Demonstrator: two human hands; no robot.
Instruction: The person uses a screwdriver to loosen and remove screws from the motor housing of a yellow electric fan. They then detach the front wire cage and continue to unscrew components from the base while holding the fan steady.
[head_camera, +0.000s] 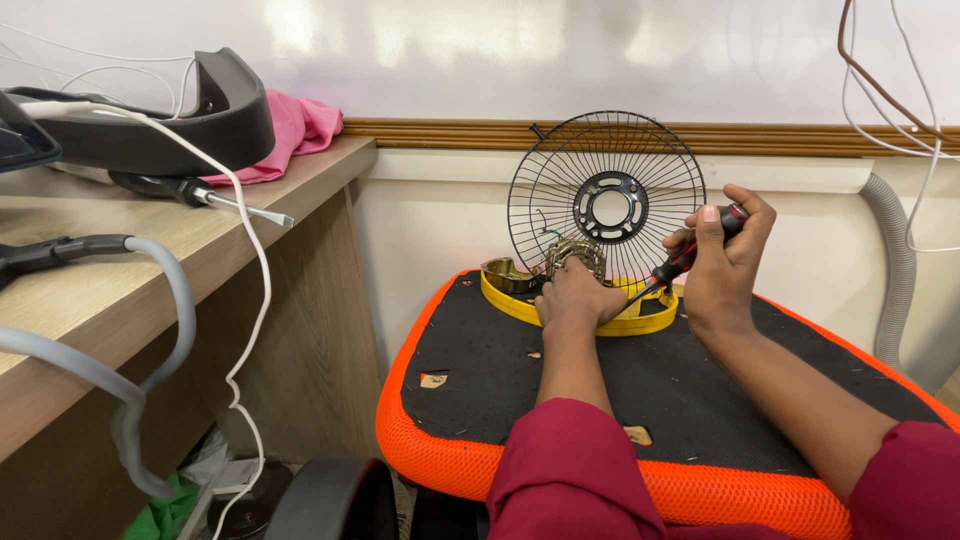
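Hands work at a small fan motor (575, 256) on a yellow fan base (520, 302), which lies at the far edge of a black seat with an orange mesh rim (440, 455). The left hand (577, 297) is closed down over the motor and base, while the right hand (722, 262) is wrapped shut round a red-and-black screwdriver (690, 252) angled down towards them. Behind stands a black wire fan guard (606, 190), upright, and on the wooden counter (110, 300) to the left lie a second screwdriver (205, 195), a grey hose (170, 300) and a pink cloth (300, 130).
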